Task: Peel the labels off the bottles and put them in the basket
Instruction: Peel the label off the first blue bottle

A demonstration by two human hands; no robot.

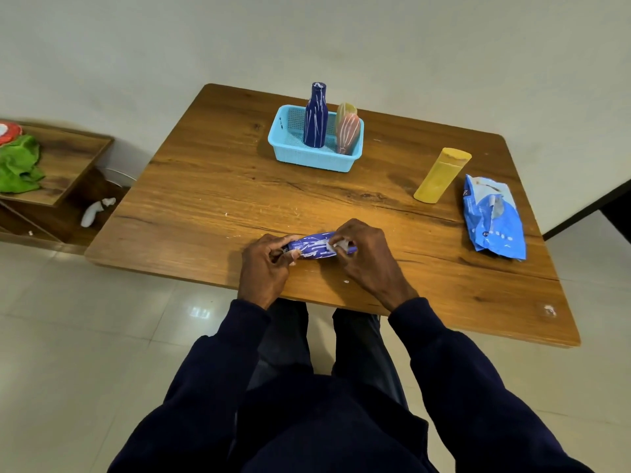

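Gripped by the left hand [264, 268], whose fingers are being curled round its left end, a purple-blue plastic bottle with white streaks [312, 250] is being held on its side at the near part of the large brown wooden table [222, 186]. Whether the bottle is touching the tabletop cannot be told. Near the bottle's right end, a white flap of label [332, 246] is being pinched by the right hand [370, 257], thumb against fingertips.

Beside the table on the left, a low brown wooden shelf unit [71, 155] is being occupied by a crumpled green cloth [18, 165] on its top, and a small white object [94, 213] is lying lower down on it. At the table's right edge a crumpled blue and white plastic bag [493, 223] is lying flat.

Toward the far side, well apart from the hands, a light blue perforated plastic basket [290, 155] is being used to hold three bottles. A dark blue bottle with white streaks [316, 121] is standing upright in it. A pink streaked bottle [348, 134] and a yellow-green bottle [345, 110] behind it are leaning at the right wall. Between basket and bag, a plain yellow plastic bottle [440, 177] is standing alone on the wood.
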